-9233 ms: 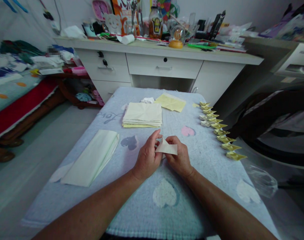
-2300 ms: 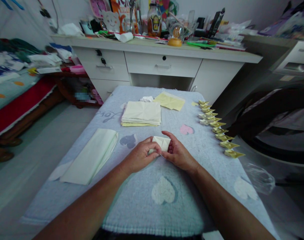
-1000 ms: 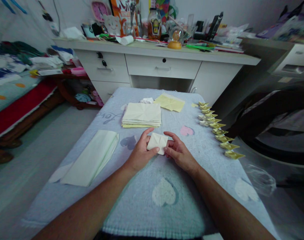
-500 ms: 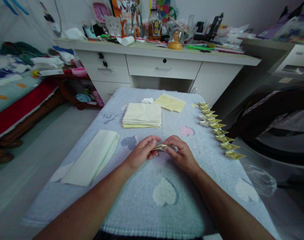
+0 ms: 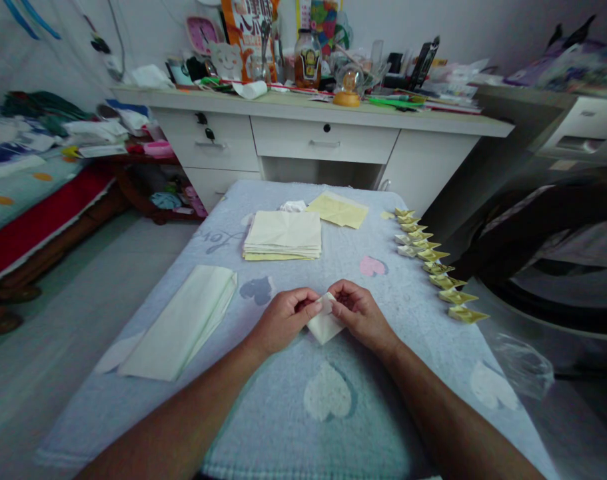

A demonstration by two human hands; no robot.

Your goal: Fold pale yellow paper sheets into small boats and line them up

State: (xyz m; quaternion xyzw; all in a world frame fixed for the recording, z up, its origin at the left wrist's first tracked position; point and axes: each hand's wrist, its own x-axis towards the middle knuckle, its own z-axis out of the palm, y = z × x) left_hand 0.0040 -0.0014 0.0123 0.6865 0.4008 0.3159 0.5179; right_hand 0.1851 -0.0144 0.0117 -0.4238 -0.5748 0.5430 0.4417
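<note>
Between my two hands is a small folded piece of pale paper (image 5: 325,327), with one corner pointing down toward me. My left hand (image 5: 289,316) pinches its left side, thumb on top. On the right side, my right hand (image 5: 359,313) grips it the same way, fingers curled behind. Beyond them lies a stack of cream paper sheets (image 5: 283,230) with a yellow sheet at the bottom. A row of several small folded paper boats (image 5: 467,314) runs along the right edge. To the left rests a folded pale green-white paper (image 5: 183,323).
The table wears a blue cloth (image 5: 263,427) with heart patterns. A loose yellow sheet (image 5: 339,209) and a crumpled white paper (image 5: 293,206) lie behind the stack. A white desk (image 5: 328,137) stands at the back, a front-loading washer (image 5: 583,153) at right, a clear plastic bag (image 5: 523,363) below.
The folded paper has turned from edge-on to showing its flat pale face, corner down. Both hands have shifted slightly nearer to me, still pinching it.
</note>
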